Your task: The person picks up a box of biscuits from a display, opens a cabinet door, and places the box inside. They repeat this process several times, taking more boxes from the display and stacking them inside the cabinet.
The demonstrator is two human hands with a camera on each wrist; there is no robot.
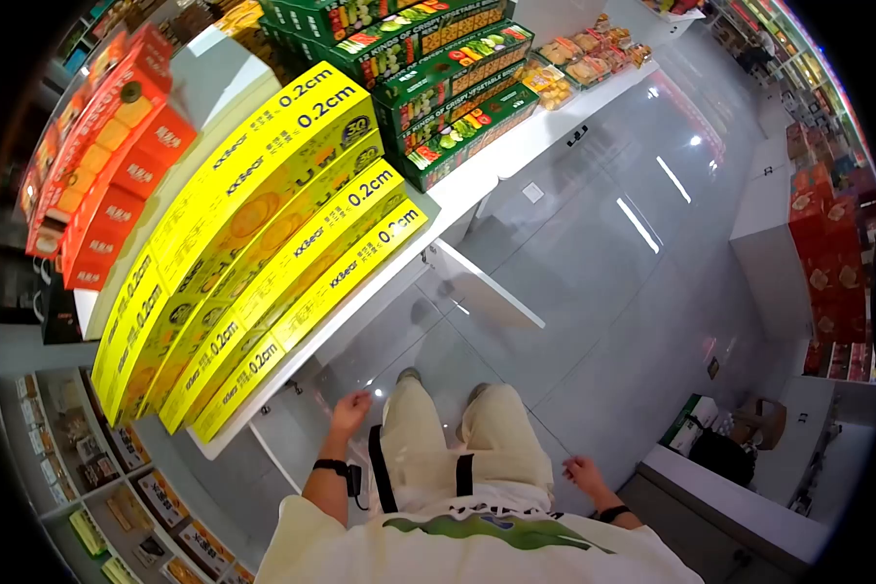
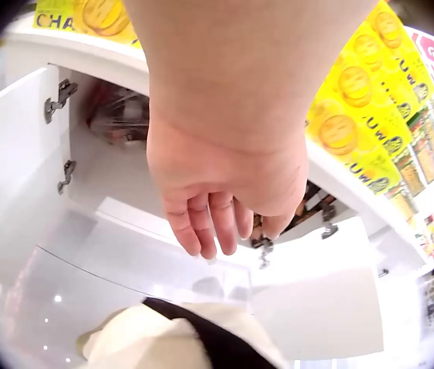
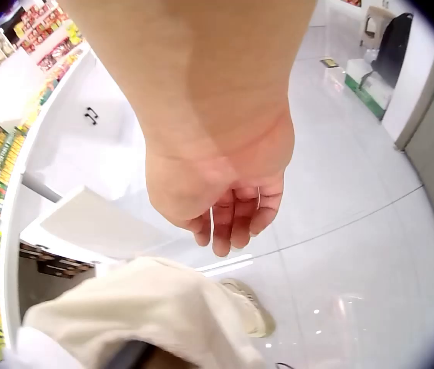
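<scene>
My left hand (image 1: 350,415) hangs beside my left thigh, near the counter's front edge, holding nothing. In the left wrist view the fingers of that hand (image 2: 221,184) droop, loosely bent, before an opened cabinet. Its white door (image 2: 13,142) stands swung out on metal hinges, and a clear plastic-wrapped bundle (image 2: 121,115) lies inside. On the other side, my right hand (image 1: 583,474) hangs away from the counter by my right leg. Seen from its wrist, the right hand (image 3: 221,188) has loosely curled fingers over the tiled floor, with nothing in them.
Yellow boxes (image 1: 307,258) are stacked along the counter, beside green vegetable-biscuit boxes (image 1: 457,92) and red boxes (image 1: 117,185). Another opened cabinet door (image 1: 482,282) juts out over the grey floor (image 1: 603,292). Shelves (image 1: 88,487) with packaged goods stand at lower left; a black bag (image 1: 720,456) lies at right.
</scene>
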